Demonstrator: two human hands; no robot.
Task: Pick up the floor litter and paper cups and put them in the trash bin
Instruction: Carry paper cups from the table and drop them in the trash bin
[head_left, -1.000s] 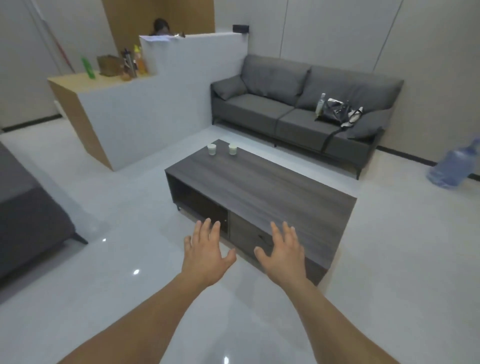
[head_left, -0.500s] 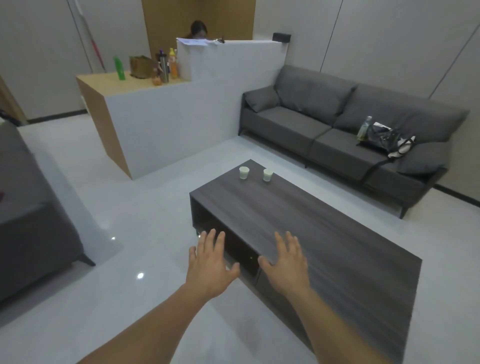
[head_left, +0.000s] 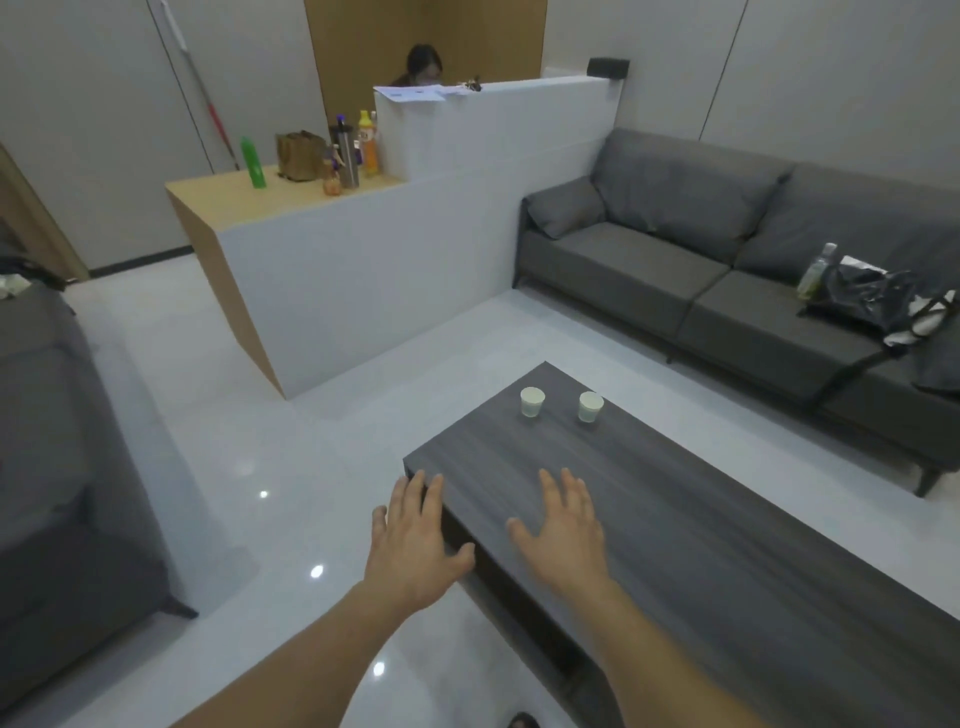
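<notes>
Two white paper cups stand upright side by side near the far end of a dark wooden coffee table (head_left: 701, 545): the left cup (head_left: 532, 401) and the right cup (head_left: 590, 406). My left hand (head_left: 415, 540) is stretched out with fingers spread over the table's near left corner, holding nothing. My right hand (head_left: 563, 530) hovers flat over the table top, fingers spread, also holding nothing. Both hands are well short of the cups. No trash bin or floor litter shows in this view.
A grey sofa (head_left: 727, 270) with a black bag (head_left: 867, 299) and a bottle lines the right wall. A white reception counter (head_left: 374, 260) with bottles stands ahead; a person sits behind it. Another dark sofa (head_left: 62, 467) is at the left. Glossy floor (head_left: 270, 467) lies between.
The view has come closer to the coffee table, and the cups now appear nearer. Both hands stayed spread and empty, now over the table's near corner instead of in front of it.
</notes>
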